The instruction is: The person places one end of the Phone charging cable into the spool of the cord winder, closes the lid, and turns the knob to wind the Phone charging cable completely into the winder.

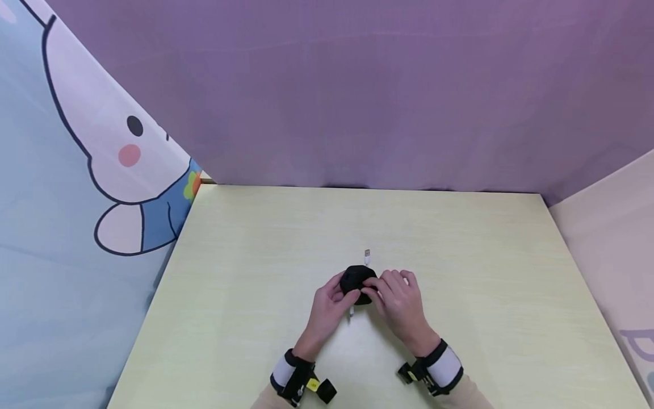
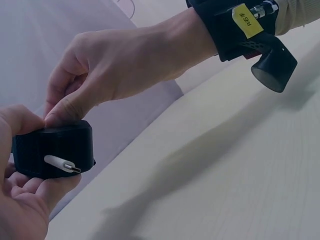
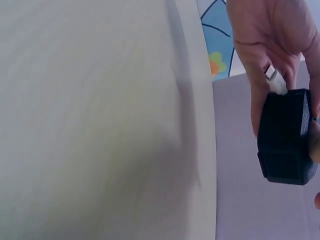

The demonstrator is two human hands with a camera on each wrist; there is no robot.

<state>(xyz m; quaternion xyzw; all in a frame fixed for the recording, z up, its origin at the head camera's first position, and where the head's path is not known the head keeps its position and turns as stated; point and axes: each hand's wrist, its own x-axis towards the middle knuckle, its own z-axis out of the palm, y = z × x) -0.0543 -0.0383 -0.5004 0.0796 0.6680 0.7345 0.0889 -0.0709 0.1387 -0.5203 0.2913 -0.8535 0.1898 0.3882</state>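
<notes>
A black, many-sided cable case (image 1: 356, 277) is held above the table between both hands. My left hand (image 1: 327, 309) grips it, thumb on the upper face and fingers beneath. At its right side, the thumb and forefinger of my right hand (image 1: 401, 301) pinch at the upper face. A white USB-A plug (image 1: 367, 257) sticks out at the far side. From the near side comes a white USB-C plug (image 2: 62, 164), its metal tip bare in the left wrist view. The right fingertips partly cover the case's face.
A pale wood-look table (image 1: 245, 238) lies below the hands. Purple cloth (image 1: 357, 102) hangs along its back edge, with a cartoon-printed blue cloth (image 1: 61, 295) at the left and a pale cloth (image 1: 608, 227) at the right. Each wrist wears a strapped camera.
</notes>
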